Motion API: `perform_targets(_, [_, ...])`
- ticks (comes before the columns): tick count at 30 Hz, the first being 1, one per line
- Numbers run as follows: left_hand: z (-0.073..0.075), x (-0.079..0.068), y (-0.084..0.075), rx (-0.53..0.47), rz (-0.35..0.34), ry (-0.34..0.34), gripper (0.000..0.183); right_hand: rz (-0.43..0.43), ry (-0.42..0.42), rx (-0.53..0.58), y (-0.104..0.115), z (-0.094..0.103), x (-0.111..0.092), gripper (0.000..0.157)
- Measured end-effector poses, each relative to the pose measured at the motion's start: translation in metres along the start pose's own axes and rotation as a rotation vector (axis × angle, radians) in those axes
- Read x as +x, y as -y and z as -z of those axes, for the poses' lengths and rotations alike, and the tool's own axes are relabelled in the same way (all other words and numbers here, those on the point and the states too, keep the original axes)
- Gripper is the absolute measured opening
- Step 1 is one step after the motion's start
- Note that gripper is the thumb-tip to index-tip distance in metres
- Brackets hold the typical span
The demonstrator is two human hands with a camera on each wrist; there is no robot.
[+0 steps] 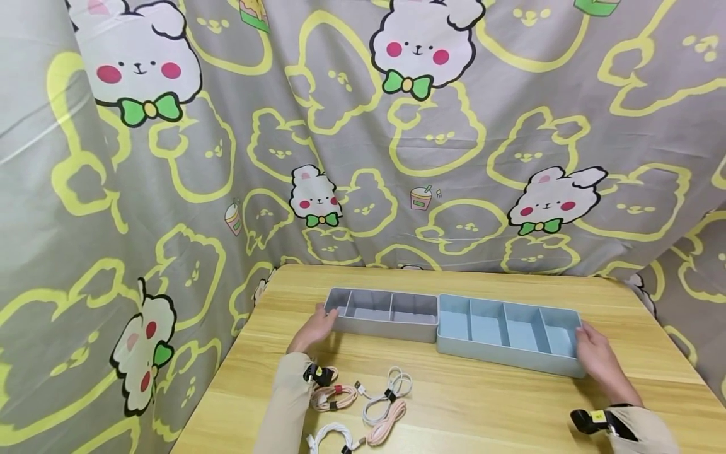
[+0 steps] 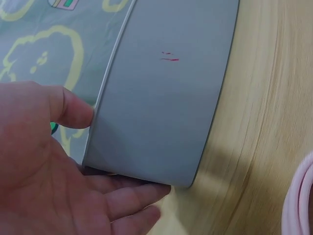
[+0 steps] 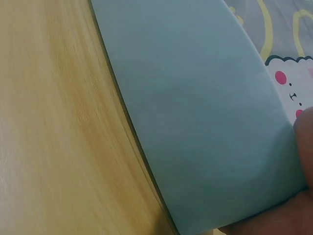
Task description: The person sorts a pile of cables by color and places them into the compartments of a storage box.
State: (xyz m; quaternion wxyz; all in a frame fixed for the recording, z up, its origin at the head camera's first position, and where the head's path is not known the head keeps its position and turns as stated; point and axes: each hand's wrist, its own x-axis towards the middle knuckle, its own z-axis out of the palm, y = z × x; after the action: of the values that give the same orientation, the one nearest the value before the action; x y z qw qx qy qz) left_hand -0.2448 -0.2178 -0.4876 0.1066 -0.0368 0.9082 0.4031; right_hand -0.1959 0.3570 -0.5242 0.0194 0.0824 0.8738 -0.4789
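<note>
Two divided storage boxes stand end to end on the table in the head view. The grey box (image 1: 386,329) on the left has three compartments; the light blue box (image 1: 505,357) on the right has several. My left hand (image 1: 316,328) grips the grey box's left end, thumb at the rim and fingers against the end wall, as the left wrist view shows. At the far right end of the blue box, my right hand (image 1: 603,361) holds the corner, its thumb over the rim. The boxes' facing ends meet in the middle. Small red marks show on the grey box's front wall (image 2: 161,98).
Several coiled cables lie on the wooden table (image 1: 465,410) in front of the grey box: a pink cable (image 1: 387,424), a peach cable (image 1: 334,403) beside my left wrist, and a white cable (image 1: 326,430) nearer. A patterned curtain (image 1: 363,145) hangs behind and left.
</note>
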Motion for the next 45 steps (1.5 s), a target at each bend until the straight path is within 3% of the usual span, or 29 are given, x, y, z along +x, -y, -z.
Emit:
perform_targets(11, [0.009, -0.006, 0.009, 0.042, 0.013, -0.006, 0.077, -0.02, 0.018, 0.0, 0.01, -0.011, 0.003, 0.066])
perform_targets(28, [0.02, -0.012, 0.018, -0.043, 0.071, 0.02, 0.081, -0.016, 0.044, 0.002, 0.02, -0.023, 0.004, 0.064])
perform_targets(39, [0.023, -0.014, 0.021, -0.034, 0.07, 0.016, 0.081, -0.037, 0.045, -0.035, 0.022, -0.025, 0.007, 0.065])
perform_targets(45, [0.021, -0.013, 0.022, -0.042, 0.07, 0.014, 0.081, 0.014, 0.029, -0.082, 0.019, -0.026, 0.004, 0.071])
